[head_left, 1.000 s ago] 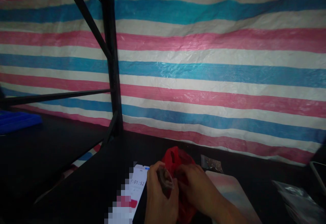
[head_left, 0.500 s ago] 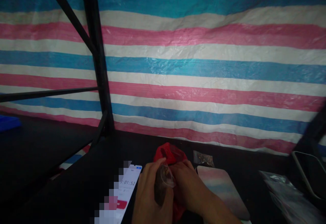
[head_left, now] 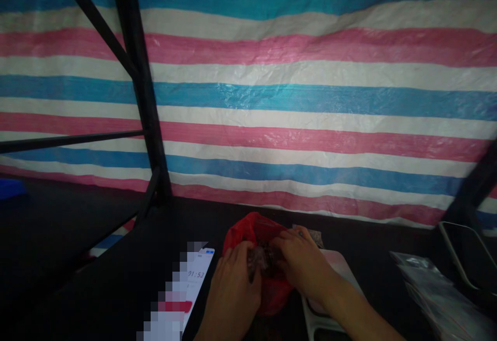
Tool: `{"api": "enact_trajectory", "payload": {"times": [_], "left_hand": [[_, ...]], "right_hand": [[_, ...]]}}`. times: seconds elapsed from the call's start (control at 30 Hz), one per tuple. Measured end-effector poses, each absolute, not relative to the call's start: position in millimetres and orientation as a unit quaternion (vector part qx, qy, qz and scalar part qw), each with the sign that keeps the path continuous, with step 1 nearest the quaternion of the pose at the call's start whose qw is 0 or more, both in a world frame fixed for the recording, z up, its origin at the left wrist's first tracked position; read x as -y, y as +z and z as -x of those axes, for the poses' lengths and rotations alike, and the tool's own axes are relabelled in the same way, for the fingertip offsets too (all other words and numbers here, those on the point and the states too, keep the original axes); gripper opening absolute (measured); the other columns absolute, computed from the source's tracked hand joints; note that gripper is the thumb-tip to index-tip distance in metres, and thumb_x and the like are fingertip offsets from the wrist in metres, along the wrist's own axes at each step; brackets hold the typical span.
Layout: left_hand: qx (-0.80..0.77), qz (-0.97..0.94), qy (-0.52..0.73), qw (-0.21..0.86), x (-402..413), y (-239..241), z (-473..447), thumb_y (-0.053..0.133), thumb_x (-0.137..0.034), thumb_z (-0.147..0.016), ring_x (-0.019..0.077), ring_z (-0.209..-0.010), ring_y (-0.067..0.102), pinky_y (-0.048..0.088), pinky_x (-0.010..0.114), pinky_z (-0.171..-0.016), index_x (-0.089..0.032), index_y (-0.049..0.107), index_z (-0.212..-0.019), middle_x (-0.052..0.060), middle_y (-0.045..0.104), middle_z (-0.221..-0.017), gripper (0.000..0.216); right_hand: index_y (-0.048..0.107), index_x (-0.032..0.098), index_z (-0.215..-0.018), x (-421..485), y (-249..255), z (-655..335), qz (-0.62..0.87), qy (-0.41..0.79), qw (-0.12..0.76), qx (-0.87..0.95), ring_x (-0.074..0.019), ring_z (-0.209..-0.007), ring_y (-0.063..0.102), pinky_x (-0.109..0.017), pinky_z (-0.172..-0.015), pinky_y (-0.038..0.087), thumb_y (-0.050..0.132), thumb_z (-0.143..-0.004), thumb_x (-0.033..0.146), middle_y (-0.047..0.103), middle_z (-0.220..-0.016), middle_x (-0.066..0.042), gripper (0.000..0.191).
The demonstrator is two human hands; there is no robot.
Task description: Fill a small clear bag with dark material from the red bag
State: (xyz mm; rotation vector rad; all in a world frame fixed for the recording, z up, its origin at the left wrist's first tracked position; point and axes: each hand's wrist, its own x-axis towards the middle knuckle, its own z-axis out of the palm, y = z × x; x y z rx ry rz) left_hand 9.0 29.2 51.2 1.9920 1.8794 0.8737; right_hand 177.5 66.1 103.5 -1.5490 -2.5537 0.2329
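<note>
While both hands work at the mouth of the crumpled red plastic bag (head_left: 258, 258) near the front edge of the dark bench (head_left: 116, 258), the left hand (head_left: 233, 292) has its grip clenched on a small clear plastic pouch with dark contents (head_left: 259, 258), thumb and fingers pinching it at the bag's left rim. The right hand (head_left: 303, 263) reaches in from the right, fingertips curled onto the same pouch and the bag's rim; whether its grip truly pinches anything I cannot tell, too dark. The pouch sits between the two hands, touching both, just inside or at the bag's opening.

To do this well, judging from the pose: keep the left pinch firm on the pouch so it does not slip, let the right fingers hold the thin bag film apart, and avoid tearing it.

Just left of the bag lies a white-screened phone (head_left: 194, 284) showing a timer, partly pixelated. A pale flat tray (head_left: 330, 299) sits under the right wrist. Clear plastic bags (head_left: 442, 294) lie toward the bench's right edge. A pink, blue and white striped tarpaulin (head_left: 310, 98) hangs behind, with a black metal frame (head_left: 143, 98) at left.
</note>
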Motion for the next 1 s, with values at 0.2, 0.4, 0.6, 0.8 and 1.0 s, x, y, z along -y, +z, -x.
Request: {"api": "enact_trajectory", "payload": {"times": [0.2,0.4,0.6,0.8,1.0], "left_hand": [[-0.644,-0.713,0.255,0.104,-25.9,47.5,-10.8,0.046,-0.016,-0.101,0.0356,-0.125,0.063,0.046,0.056,-0.108,-0.016,0.069,-0.132,0.013,0.073,-0.134,0.039],[-0.647,-0.723,0.232,0.067,-26.9,36.3,-7.6,0.036,-0.016,-0.104,0.037,-0.129,0.061,0.048,0.058,-0.106,-0.013,0.064,-0.143,0.016,0.07,-0.141,0.049],[-0.635,-0.724,0.268,0.028,-31.7,21.4,-1.2,0.035,-0.019,-0.103,0.0361,-0.126,0.065,0.051,0.06,-0.103,-0.017,0.066,-0.142,0.016,0.072,-0.14,0.05],[-0.614,-0.728,0.302,0.042,-34.7,16.4,0.3,0.037,-0.024,-0.103,0.0338,-0.125,0.067,0.053,0.057,-0.101,-0.019,0.068,-0.14,0.014,0.074,-0.138,0.049],[-0.617,-0.719,0.315,0.057,-38.4,12.0,-0.3,0.037,-0.024,-0.102,0.0339,-0.127,0.067,0.052,0.058,-0.105,-0.014,0.065,-0.142,0.016,0.073,-0.14,0.05]], "right_hand": [[0.077,0.021,-0.125,-64.6,100.8,-182.0,0.502,0.071,0.103,0.856,-0.0281,-0.125,0.062,-0.044,-0.116,0.032,0.056,-0.094,0.008,0.074,-0.129,-0.011,0.039],[0.075,0.024,-0.132,-61.8,93.4,-190.7,0.489,0.072,0.134,0.859,-0.0276,-0.124,0.06,-0.042,-0.114,0.034,0.055,-0.095,0.009,0.073,-0.13,-0.008,0.044],[0.075,0.022,-0.132,-61.5,96.8,-190.9,0.491,0.071,0.14,0.857,-0.0296,-0.124,0.06,-0.047,-0.119,0.03,0.055,-0.099,0.013,0.074,-0.128,-0.01,0.04],[0.076,0.022,-0.13,-60.5,95.9,-191.4,0.483,0.071,0.138,0.862,-0.0271,-0.121,0.062,-0.043,-0.116,0.033,0.056,-0.098,0.011,0.075,-0.126,-0.01,0.039],[0.073,0.021,-0.135,-62.3,93.2,-193.0,0.484,0.074,0.149,0.859,-0.0294,-0.126,0.06,-0.046,-0.117,0.032,0.058,-0.096,0.011,0.074,-0.131,-0.011,0.043]]}}
